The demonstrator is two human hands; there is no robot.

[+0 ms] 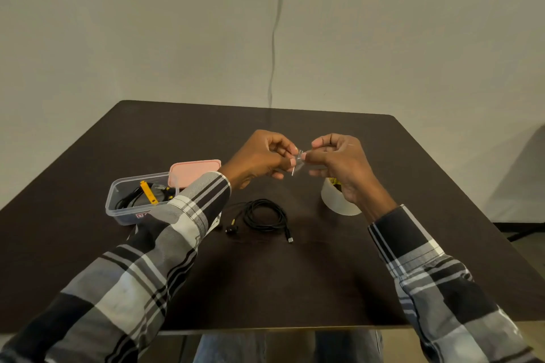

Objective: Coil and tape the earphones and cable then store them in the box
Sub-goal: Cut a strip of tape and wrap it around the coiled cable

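From the head view, your left hand (262,158) and right hand (336,160) pinch a clear tape strip (298,161) between them, raised over the desk (442,186), ready to bind. The coiled cable (265,214) waits at 6 o'clock below them; the open box (118,209) sits at 8 o'clock, within easy reach, some cabling already inside.

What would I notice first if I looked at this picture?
Two hands, the left hand and the right hand, meet above the middle of the dark table, pinching a small clear piece of tape between them. Below them lies a coiled black cable, with a clear box on the left and a tape roll on the right.
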